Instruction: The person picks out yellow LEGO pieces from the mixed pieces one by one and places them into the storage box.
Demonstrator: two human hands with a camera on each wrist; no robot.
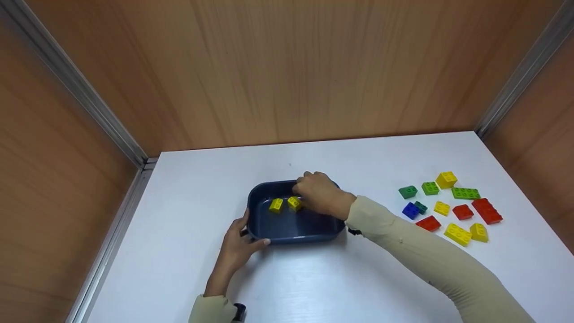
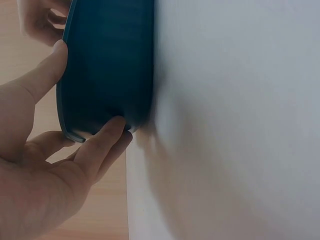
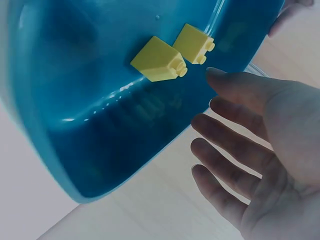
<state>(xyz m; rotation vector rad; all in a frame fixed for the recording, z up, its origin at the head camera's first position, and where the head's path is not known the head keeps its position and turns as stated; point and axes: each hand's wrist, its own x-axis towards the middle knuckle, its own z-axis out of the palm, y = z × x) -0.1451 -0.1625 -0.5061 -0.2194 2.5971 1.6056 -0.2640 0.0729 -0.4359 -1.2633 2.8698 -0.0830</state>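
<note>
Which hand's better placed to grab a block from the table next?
Probably the right hand: it looks empty and is nearer the loose blocks, while the left hand holds the blue tray at its left end.

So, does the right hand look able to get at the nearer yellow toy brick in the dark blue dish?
Likely yes: the right hand looks empty and is right beside the yellow toy brick; the dark blue dish has no lid, and nothing lies on the brick.
</note>
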